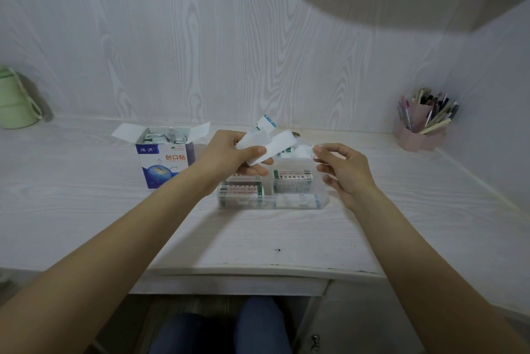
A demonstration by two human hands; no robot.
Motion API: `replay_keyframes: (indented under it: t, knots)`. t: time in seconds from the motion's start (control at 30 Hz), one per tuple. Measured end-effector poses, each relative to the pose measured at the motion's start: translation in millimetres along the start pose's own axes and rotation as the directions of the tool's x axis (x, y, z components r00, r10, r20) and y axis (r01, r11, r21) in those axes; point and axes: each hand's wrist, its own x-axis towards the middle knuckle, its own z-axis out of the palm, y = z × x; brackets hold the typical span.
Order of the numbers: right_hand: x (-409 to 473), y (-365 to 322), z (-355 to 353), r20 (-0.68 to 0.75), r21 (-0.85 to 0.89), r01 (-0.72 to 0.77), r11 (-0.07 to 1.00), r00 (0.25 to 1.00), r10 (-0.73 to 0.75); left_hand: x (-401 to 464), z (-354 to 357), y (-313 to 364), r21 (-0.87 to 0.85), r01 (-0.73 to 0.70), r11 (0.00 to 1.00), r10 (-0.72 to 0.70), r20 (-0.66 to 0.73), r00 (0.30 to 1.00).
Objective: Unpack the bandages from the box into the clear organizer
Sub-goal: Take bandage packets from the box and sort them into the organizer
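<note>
Gripping a little bunch of bandages in the left hand, thumb on top and fingers curled under. Pinching the end of one more strip between thumb and fingertip of the right hand. Both held just above the clear organizer.

Best now, most likely: pull one strip away from the bunch at a time, lay it flat, then drop it into a free slot. Go slow, since the strips look thin, light and floppy, and could slip or fan out. Line up the long side with the slot, so nothing bends or sticks up.

Thin white paper wrappers, long and flat, with a bit of blue at one end. See-through plastic organizer, a low box with walls inside, some slots already filled with stacked strips showing green and white print. Left of the organizer, a blue and white cardboard box, flaps open, more wrapped strips piled inside. Far right of the organizer, a pink holder full of pens. Far left of the organizer, a smooth green pot. Under the organizer, a pale desk with wood grain lines.
</note>
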Motion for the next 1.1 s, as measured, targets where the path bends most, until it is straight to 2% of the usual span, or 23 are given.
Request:
replay_keyframes:
  t: [0.1,0.17,0.27,0.37,0.47,0.73,0.87,1.0,1.1]
  knots:
    - [4.7,10.7,-7.4,-0.051,-0.295,0.031,0.955,0.998,-0.049,2.0,0.1,-2.4,-0.016,-0.001,1.000,0.000,-0.028,1.000]
    - [6.3,17.0,-7.7,0.021,-0.478,0.086,0.874,0.996,-0.086,3.0,1.5,-3.5,-0.025,0.001,1.000,-0.002,-0.037,0.999]
    - [8.5,24.2,-2.0,0.133,-0.745,0.174,0.644,0.985,-0.113,3.7,4.4,-4.2,-0.030,0.002,1.000,-0.003,-0.035,0.999]
    - [9.8,23.4,6.4,0.203,-0.906,0.232,0.355,0.972,-0.116,3.7,6.2,-4.6,-0.029,-0.004,1.000,0.003,-0.025,1.000]
    - [11.5,20.7,12.4,0.256,-0.944,0.272,0.189,0.961,-0.105,2.9,5.6,-3.9,-0.035,-0.011,0.999,0.010,-0.019,1.000]
    - [7.8,9.7,14.8,0.422,-0.904,0.419,-0.085,0.907,-0.017,3.5,5.3,-3.2,-0.041,-0.017,0.999,0.017,-0.011,1.000]
    - [1.2,4.2,15.2,0.418,-0.893,0.423,-0.154,0.906,0.063,3.8,9.0,-2.1,-0.052,-0.026,0.998,0.026,-0.003,1.000]
    - [-6.5,6.9,14.7,0.465,-0.853,0.454,-0.256,0.885,0.021,3.3,11.2,-0.5,-0.048,-0.034,0.998,0.034,0.000,0.999]
    - [-9.3,8.6,13.9,0.488,-0.846,0.470,-0.252,0.873,-0.008,2.1,12.2,0.2,-0.044,-0.037,0.998,0.037,0.005,0.999]
